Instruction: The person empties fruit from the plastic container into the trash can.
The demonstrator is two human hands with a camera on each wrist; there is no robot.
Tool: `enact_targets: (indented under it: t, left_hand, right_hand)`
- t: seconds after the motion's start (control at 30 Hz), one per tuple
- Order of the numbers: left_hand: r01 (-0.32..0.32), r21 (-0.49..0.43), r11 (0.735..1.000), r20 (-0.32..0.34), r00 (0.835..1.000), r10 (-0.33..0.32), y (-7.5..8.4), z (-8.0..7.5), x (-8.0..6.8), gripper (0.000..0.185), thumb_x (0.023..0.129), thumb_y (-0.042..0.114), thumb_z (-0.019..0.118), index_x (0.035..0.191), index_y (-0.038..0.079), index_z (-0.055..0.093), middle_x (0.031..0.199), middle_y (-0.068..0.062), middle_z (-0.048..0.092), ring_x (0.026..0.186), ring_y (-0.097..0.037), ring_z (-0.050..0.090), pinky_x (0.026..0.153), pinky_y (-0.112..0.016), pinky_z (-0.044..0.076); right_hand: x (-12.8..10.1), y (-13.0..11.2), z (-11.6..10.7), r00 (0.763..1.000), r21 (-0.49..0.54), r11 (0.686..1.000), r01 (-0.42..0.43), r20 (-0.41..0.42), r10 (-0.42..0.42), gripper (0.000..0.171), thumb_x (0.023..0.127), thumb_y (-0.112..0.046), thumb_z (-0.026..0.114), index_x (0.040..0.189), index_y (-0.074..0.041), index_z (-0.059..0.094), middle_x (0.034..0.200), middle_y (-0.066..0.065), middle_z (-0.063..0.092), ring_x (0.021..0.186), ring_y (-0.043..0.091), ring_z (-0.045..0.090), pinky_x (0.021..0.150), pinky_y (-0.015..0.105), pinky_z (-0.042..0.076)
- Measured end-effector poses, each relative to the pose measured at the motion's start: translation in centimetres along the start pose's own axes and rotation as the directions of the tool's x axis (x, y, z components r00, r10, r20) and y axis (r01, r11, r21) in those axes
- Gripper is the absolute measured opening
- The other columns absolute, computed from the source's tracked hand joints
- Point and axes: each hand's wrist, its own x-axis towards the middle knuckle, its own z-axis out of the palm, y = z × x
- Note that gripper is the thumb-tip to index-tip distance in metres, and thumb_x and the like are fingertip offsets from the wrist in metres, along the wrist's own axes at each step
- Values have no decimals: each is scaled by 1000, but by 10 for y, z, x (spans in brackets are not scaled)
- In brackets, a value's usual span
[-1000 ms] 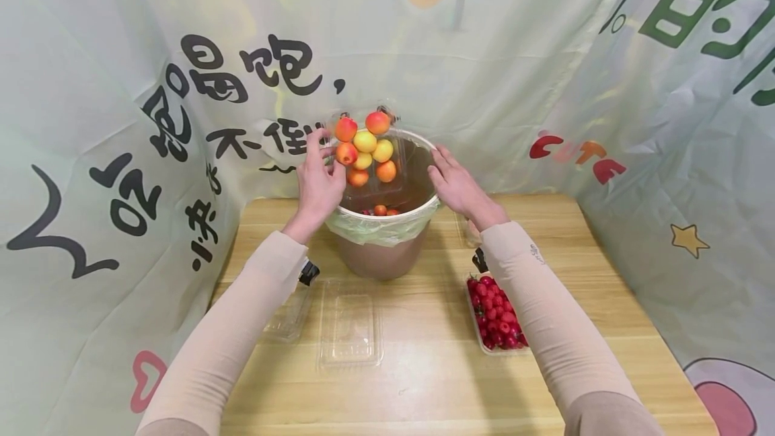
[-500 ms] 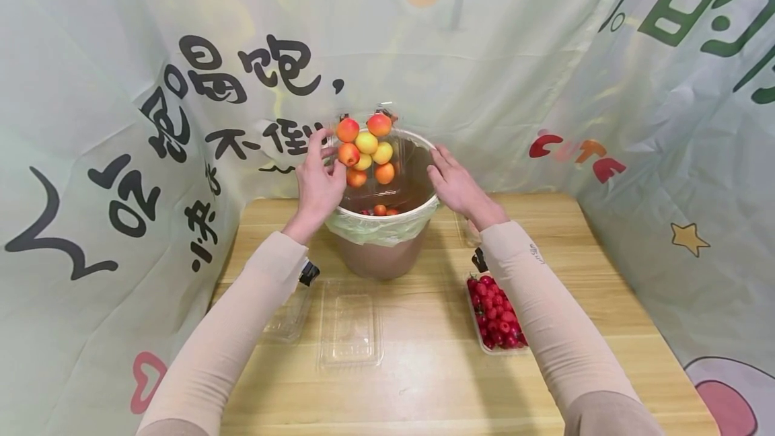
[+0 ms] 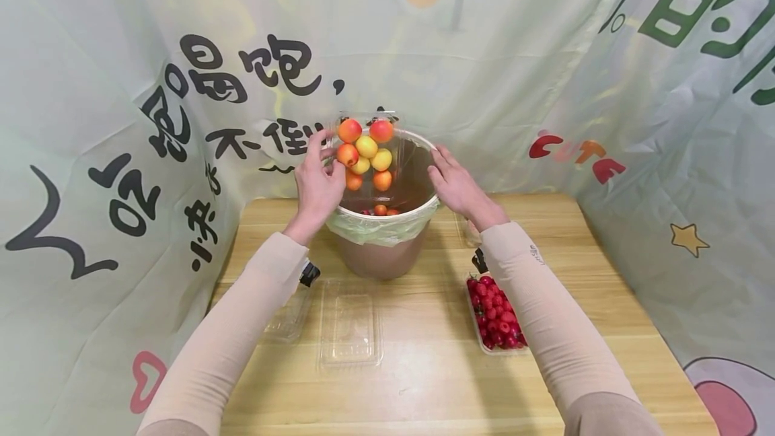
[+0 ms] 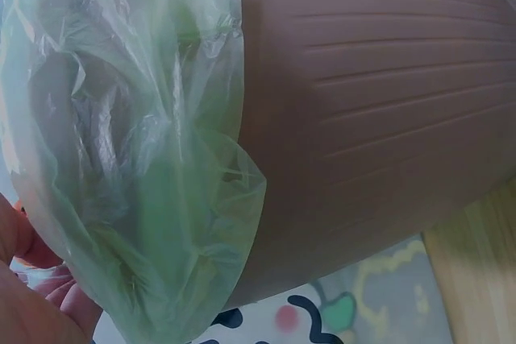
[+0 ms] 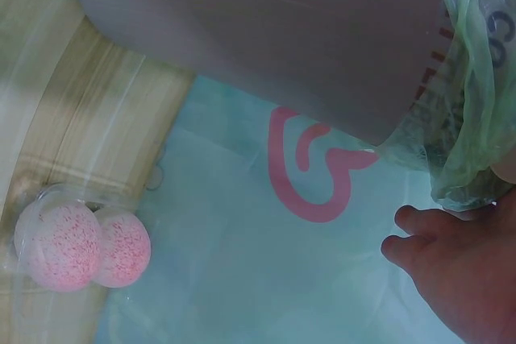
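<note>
Table (image 3: pixel 424 395), left fingers (image 3: pixel 315 143) pinching fruit box (image 3: pixel 397 150), right fingers (image 3: pixel 447 157) outstretched on open-topped bin's rim (image 3: pixel 418 210)

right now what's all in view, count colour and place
bin: one, brown, back of table
liner: one, green, over bin's rim
held tray: one, transparent, over bin
held fruit: eight visible, orange and yellow, in held tray
bin fruit: several, red and orange, in bin
red fruit: many, red, in fruit box
fruit box: one, transparent, table's right
middle tray: one, transparent, before bin
left tray: one, transparent, beside middle tray
far box: one, transparent, right of bin
speckled balls: two, pinkish, in far box
table: one, tan, underneath
printed cloth: count unclear, pale, around table
wrist pieces: two, black, at cuffs
sleeves: two, beige, on arms
left hand: one, gripping held tray
right hand: one, at bin's rim
</note>
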Motion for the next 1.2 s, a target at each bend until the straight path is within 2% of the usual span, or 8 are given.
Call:
enact_targets:
  t: [0.1,0.2,0.4,0.63,1.0,1.2]
  left_hand:
    - [3,8,1000,-22,1000,-3,-1,0,0,50,90,-3,57,139,8,58,121,-22,77,106,-27,78,75,-32,61]
    - [10,11,1000,-37,999,-10,-2,1,0,47,91,-2,58,137,8,59,121,-22,76,107,-29,78,76,-35,63]
    - [30,5,1000,-30,999,-29,-1,0,0,43,94,-3,57,136,4,60,124,-23,75,112,-35,76,91,-42,65]
    - [34,-5,999,-31,999,-34,-1,0,-1,42,95,-1,57,136,4,62,126,-23,74,115,-31,76,93,-39,64]
    - [-12,-18,1000,-40,999,12,0,-1,-3,41,96,-1,58,136,1,63,127,-22,74,115,-32,75,94,-37,64]
    - [-58,-32,998,-59,997,56,-1,-2,-3,39,97,-1,58,136,-1,64,127,-22,74,117,-31,75,96,-37,63]
  right_hand:
    - [0,1,0,1000,2,1000,0,2,0,68,112,-46,23,169,-9,14,178,14,7,165,35,9,135,52,13]
    - [0,1,-1,1000,3,1000,3,-2,-3,68,112,-45,23,169,-9,15,178,14,7,165,35,10,135,51,14]
    - [0,0,-1,1000,2,1000,1,-7,-1,68,112,-44,24,169,-9,16,178,14,9,165,34,11,135,51,15]
    - [-1,-1,-1,1000,-4,1000,-4,-6,4,68,112,-44,23,169,-8,17,178,13,9,166,30,9,135,49,15]
    - [-1,0,0,1000,-2,1000,-3,-7,3,68,112,-45,23,169,-9,17,179,13,8,166,31,9,135,50,15]
    - [-1,0,0,1000,1,1000,-5,-5,5,68,112,-45,23,169,-9,16,179,13,7,165,32,9,135,50,14]
